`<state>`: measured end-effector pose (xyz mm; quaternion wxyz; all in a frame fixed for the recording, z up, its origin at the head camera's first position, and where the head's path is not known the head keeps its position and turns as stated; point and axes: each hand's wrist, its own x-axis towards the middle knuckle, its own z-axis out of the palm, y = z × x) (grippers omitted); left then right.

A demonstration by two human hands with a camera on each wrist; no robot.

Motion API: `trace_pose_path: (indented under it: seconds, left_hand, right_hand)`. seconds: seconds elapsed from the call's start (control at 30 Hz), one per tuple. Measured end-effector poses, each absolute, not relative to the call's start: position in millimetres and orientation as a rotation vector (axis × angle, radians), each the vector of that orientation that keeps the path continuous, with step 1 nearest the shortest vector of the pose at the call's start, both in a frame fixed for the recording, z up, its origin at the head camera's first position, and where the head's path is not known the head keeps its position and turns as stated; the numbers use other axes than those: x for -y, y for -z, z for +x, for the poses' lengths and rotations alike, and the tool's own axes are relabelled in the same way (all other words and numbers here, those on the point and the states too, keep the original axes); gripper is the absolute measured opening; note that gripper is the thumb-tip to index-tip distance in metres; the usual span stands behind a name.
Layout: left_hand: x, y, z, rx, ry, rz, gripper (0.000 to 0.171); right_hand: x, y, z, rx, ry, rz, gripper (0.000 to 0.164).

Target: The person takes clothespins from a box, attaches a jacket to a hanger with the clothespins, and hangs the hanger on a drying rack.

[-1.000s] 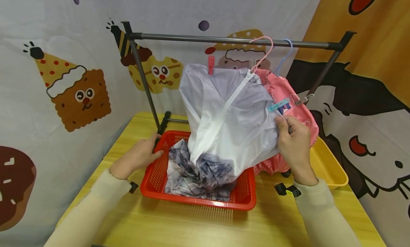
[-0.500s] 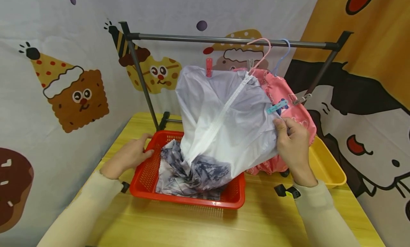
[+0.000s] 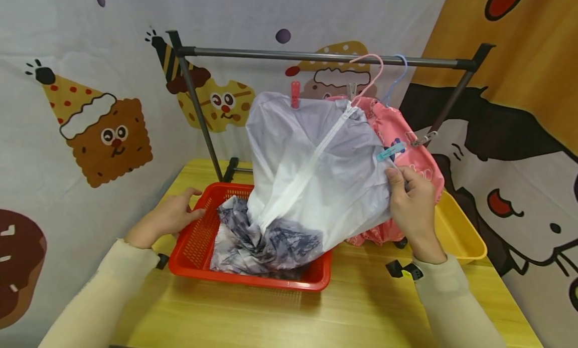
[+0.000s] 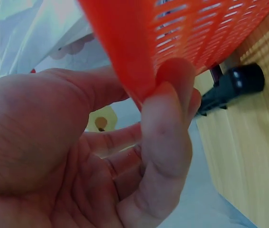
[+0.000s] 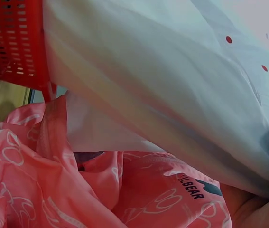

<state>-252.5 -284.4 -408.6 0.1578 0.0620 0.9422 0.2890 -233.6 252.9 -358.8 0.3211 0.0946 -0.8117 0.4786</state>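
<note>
A white and grey zip-up jacket (image 3: 325,157) hangs from a pink hanger (image 3: 373,77), its lower dark-patterned part bunched in a red plastic basket (image 3: 253,280). My right hand (image 3: 412,207) pinches the jacket's right edge and draws it outward; in the right wrist view the cloth stretches from the fingers toward the basket. My left hand (image 3: 164,216) grips the left rim of the basket. In the left wrist view the thumb and fingers (image 4: 165,137) close on that rim from both sides. A red clothespin (image 3: 295,94) and a blue clothespin (image 3: 391,151) show at the jacket's upper edges.
A dark metal rack (image 3: 280,54) spans the table (image 3: 352,313). Behind the jacket, a pink garment (image 3: 420,157) hangs on a blue hanger (image 3: 399,79), with a grey clothespin (image 3: 424,139). A yellow tray (image 3: 460,232) stands at the right.
My left hand and the red basket have slid left along the table, and the jacket's lower part has shifted left with them. My right hand keeps its hold on the jacket edge, nearly still.
</note>
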Motion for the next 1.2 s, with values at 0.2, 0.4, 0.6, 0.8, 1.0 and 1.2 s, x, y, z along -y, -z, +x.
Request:
trace_pose_path:
  seconds: [0.2,0.4,0.6,0.8,1.0,1.2]
  left_hand:
    - [298.1,410.6,-253.0,-2.693,-0.835,0.166,0.070]
    - [305.8,412.9,-252.2,-2.696,-0.828,0.153,0.066]
    - [307.2,410.1,-251.3,-2.697,-0.809,0.144,0.070]
    - [309.7,398.7,-248.3,-2.812,-0.690,0.195,0.077]
    - [299.8,371.8,-240.8,-2.959,-0.569,0.255,0.077]
    - [264.3,355.0,-232.2,-2.980,-0.608,0.344,0.077]
  right_hand:
    - [-251.5,360.2,-233.3,2.126,-1.247,0.245,0.026]
    - [-250.1,362.2,-233.8,2.126,-1.268,0.255,0.026]
    - [-249.8,364.3,-234.7,2.125,-1.265,0.257,0.026]
    - [-248.3,365.4,-237.4,2.116,-1.244,0.269,0.025]
    - [-247.0,364.7,-237.3,2.117,-1.247,0.265,0.026]
    - [-245.6,364.8,-236.8,2.135,-1.239,0.228,0.027]
